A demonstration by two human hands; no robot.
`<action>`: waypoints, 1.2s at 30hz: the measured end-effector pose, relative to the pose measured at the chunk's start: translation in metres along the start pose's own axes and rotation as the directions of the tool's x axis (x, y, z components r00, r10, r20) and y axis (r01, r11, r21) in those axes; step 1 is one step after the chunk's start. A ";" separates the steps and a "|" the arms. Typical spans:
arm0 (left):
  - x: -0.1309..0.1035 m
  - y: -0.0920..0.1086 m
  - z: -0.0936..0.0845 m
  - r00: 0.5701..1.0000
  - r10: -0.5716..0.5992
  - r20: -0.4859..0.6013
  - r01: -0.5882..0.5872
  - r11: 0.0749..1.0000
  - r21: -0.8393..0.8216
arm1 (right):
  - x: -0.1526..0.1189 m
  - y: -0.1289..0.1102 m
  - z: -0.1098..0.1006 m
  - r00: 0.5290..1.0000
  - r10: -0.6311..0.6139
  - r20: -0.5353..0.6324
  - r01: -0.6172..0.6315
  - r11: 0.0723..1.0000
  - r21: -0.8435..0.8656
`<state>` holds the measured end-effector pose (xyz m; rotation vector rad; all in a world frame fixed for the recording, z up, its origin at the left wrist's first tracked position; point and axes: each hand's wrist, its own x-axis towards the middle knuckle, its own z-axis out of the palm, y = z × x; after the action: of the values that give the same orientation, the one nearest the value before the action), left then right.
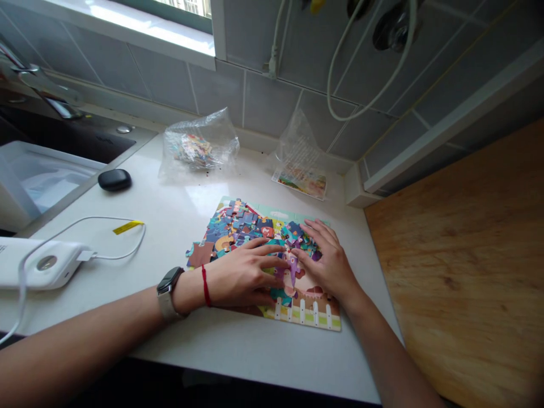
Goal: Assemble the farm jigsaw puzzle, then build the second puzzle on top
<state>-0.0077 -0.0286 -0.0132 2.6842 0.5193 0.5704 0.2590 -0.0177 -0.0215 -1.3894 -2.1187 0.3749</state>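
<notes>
A colourful jigsaw puzzle [312,317] lies on the white counter, with a picture of a white fence along its lower right edge. Loose jigsaw pieces [242,224] are heaped over its upper left part. My left hand [250,269] rests palm down across the middle, fingers stretched to the right and spread. From the right, my right hand [331,258] lies over the puzzle with thumb and fingers apart, beside a small cluster of dark blue and green pieces. Both hands' fingertips are close together near a purple figure. My palms hide part of the picture.
Behind the puzzle stand a clear plastic bag [199,144] of pieces and another clear bag [297,150] with a printed card. A black oval case [114,179], a white power bank [42,263] with a cable, and a sink [85,133] are at left. A wooden board [463,255] stands at right.
</notes>
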 end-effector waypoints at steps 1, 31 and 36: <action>0.000 0.000 0.002 1.000 0.001 -0.004 -0.001 1.000 0.002 | 0.000 -0.001 0.002 1.000 -0.001 0.000 0.001 1.000 -0.009; 0.008 -0.001 0.015 0.994 -0.032 -0.102 0.037 0.998 0.047 | 0.014 0.013 0.007 0.993 0.044 0.109 -0.050 0.997 0.055; 0.007 0.001 0.016 0.992 -0.040 -0.120 0.050 0.995 0.082 | 0.013 0.034 0.003 0.998 0.064 -0.002 -0.064 0.996 0.060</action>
<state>0.0058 -0.0306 -0.0241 2.7219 0.6490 0.7131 0.2786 0.0087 -0.0378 -1.4251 -2.0469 0.4563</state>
